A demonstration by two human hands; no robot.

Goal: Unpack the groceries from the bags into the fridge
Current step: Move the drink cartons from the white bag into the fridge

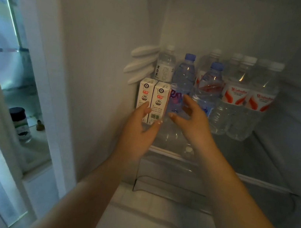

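Two white milk cartons [160, 97] stand side by side at the left end of the fridge's glass shelf [252, 179]. My left hand [137, 129] reaches up to them, with its fingertips on the left carton's front and its thumb at the right carton's lower edge, fingers relaxed. Just to the right stands a clear water bottle with a blue cap and purple lettering [183, 76]. My right hand [191, 117] hovers in front of it, with thumb and fingers spread in a loose curve and holding nothing.
More water bottles fill the back of the shelf: a white-label one [165, 67], a second blue-capped one [211, 83] and several red-label ones [234, 94]. A clear drawer [174, 185] sits below. The open door at left holds a dark-lidded jar [19, 122].
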